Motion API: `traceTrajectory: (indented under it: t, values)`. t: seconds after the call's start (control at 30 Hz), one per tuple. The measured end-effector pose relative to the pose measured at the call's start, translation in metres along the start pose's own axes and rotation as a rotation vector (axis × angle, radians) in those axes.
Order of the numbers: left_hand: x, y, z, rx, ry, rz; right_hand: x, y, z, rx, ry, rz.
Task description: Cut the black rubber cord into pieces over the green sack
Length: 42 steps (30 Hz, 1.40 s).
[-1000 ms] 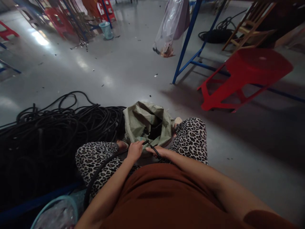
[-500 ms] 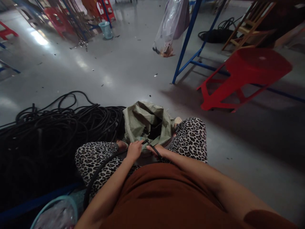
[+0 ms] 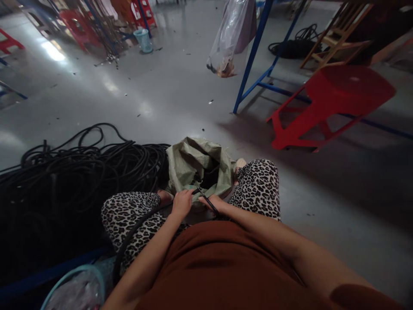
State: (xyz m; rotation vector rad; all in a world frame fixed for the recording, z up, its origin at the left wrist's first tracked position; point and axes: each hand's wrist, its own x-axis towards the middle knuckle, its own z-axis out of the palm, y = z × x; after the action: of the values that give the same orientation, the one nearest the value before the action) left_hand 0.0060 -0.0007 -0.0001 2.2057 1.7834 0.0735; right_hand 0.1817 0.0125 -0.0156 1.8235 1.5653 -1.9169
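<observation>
My left hand is closed around a black rubber tube, which runs back over my left thigh. Its short free end pokes out past my fingers. My right hand grips a slim tool with a dark handle and a metal tip. That tip meets or nearly meets the tube's end; whether its jaws are apart is too small to tell. Just beyond both hands, between my feet, stands a greenish woven sack with its mouth wide and dark contents inside.
A big heap of black tubing lies to my left. At lower left is a light-blue basket holding a plastic bag. A red stool tilts at right beside a blue metal frame, near a hanging clear bag.
The tool's tip in my right hand has shifted very slightly at the tube's end. My left hand and everything around stay in place.
</observation>
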Motion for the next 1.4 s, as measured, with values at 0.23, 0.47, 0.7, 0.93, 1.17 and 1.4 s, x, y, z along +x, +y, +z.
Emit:
traceTrajectory:
  t: [0.23, 0.47, 0.7, 0.93, 1.17, 1.4]
  values:
    - [-0.001, 0.002, -0.013, 0.128, 0.009, -0.049, -0.004, -0.007, -0.006, 0.024, 0.009, 0.053]
    - [-0.003, 0.003, -0.016, 0.126, -0.026, -0.037, -0.007, -0.009, -0.006, -0.013, 0.021, 0.074]
    - [-0.002, 0.002, -0.016, 0.178, -0.041, -0.039, -0.007, -0.007, -0.007, -0.058, 0.011, 0.08]
    - [-0.002, -0.002, -0.011, 0.189, -0.021, -0.06, -0.001, -0.002, -0.007, 0.074, 0.05, 0.113]
    - [-0.002, -0.004, -0.01, 0.159, -0.013, -0.088, -0.005, -0.003, -0.004, 0.216, -0.061, 0.11]
    - [-0.002, -0.004, -0.01, 0.136, -0.017, -0.097, -0.013, -0.009, -0.003, 0.237, -0.107, 0.119]
